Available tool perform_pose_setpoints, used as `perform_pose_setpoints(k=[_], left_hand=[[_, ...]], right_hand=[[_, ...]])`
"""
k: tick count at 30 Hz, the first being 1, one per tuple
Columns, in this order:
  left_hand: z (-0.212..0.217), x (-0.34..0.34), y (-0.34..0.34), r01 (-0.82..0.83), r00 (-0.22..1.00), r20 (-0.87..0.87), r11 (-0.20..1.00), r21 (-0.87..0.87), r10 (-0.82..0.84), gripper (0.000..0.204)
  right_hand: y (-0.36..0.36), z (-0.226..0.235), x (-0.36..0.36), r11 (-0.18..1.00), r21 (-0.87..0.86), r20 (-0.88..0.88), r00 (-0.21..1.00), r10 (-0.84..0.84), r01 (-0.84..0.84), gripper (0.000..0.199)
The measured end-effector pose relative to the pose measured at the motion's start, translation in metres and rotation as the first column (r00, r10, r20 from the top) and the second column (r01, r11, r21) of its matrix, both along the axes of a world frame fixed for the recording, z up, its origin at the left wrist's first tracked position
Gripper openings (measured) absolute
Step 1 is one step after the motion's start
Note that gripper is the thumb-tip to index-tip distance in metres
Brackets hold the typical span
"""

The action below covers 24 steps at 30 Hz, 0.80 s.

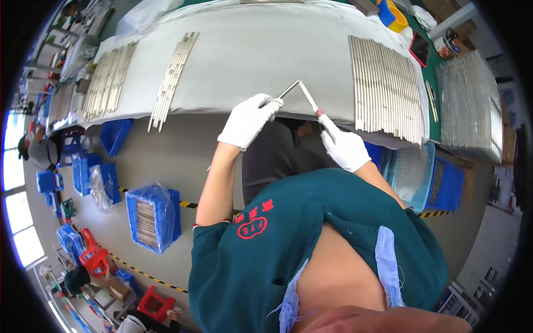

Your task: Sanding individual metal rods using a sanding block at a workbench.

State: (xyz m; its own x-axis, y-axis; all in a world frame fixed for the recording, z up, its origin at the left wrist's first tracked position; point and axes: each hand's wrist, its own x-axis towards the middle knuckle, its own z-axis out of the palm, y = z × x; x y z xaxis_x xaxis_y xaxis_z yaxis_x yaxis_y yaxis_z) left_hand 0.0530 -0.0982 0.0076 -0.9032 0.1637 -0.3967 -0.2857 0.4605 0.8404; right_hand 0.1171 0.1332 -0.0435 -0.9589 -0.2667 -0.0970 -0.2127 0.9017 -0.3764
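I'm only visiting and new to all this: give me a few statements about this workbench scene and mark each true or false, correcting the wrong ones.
1. The left hand and right hand both wear white gloves. True.
2. The left hand is empty. False: it grips a thin rod, while the right hand holds a pale strip.
3. A red-edged device lies to the right of the large row of rods. True.
4. The plastic-wrapped blue crate is on the table. False: the blue crate stands on the floor.
5. More rods lie on the table, left of both hands. True.
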Motion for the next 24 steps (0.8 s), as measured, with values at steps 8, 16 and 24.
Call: perform_pose_setpoints(k=[8,16,24], left_hand=[[-0.033,0.012,0.004,0.051,0.990,0.132,0.998,0.037,-0.056,0.028],[-0.033,0.001,-0.009,-0.009,0.894,0.421,0.935,0.355,-0.151,0.035],[-0.030,0.008,-0.005,0.040,0.936,0.333,0.971,0.234,-0.118,0.033]], right_hand=[[0.004,0.008,0.007,1.000,-0.003,0.016,1.000,0.020,-0.020,0.052],[0.011,0.006,0.015,0.986,-0.057,-0.184,0.973,0.142,-0.154,0.050],[0.002,0.011,0.004,0.991,0.057,-0.066,0.990,0.127,-0.123,0.050]])
